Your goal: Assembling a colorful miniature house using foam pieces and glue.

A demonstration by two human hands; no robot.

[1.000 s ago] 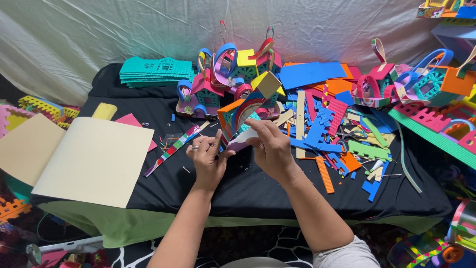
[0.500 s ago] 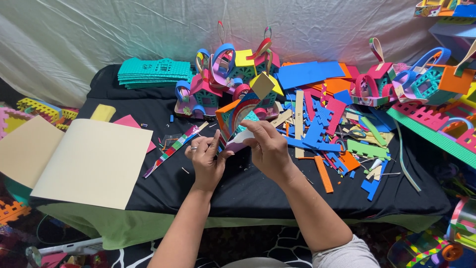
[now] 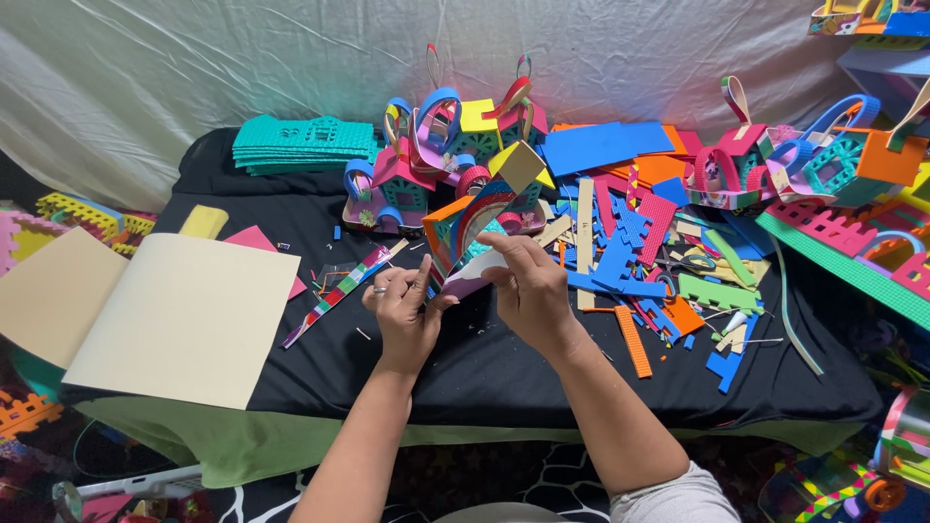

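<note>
A small curved strip of white-and-purple foam (image 3: 472,272) sits pinched between both hands above the middle of the black table cover (image 3: 504,368). The left hand (image 3: 402,312) grips its lower end with thumb and fingertips closed narrow; a ring shows on one finger. The right hand (image 3: 528,289) closes over the strip's upper end from above, fingers curled down on it. The strip bends upward toward a half-built foam house (image 3: 472,215) with an orange wall and a red-and-white arched band, just beyond the hands.

Behind that stand finished foam houses (image 3: 436,145) in pink, blue and yellow, with looped handles. To their left lies a flat stack of teal foam sheets (image 3: 302,145). A striped, multicoloured strip (image 3: 339,291) lies slanted just left of the left hand, and further left a large cream sheet (image 3: 184,315) overhangs the table edge. To the right, a loose heap of foam offcuts (image 3: 659,261) in blue, orange, green and pink spreads out, many with toothed or dotted edges.

The black cover is flecked with small scraps, with a green cloth (image 3: 232,446) under it. A wrinkled pale sheet (image 3: 242,68) hangs behind.
</note>
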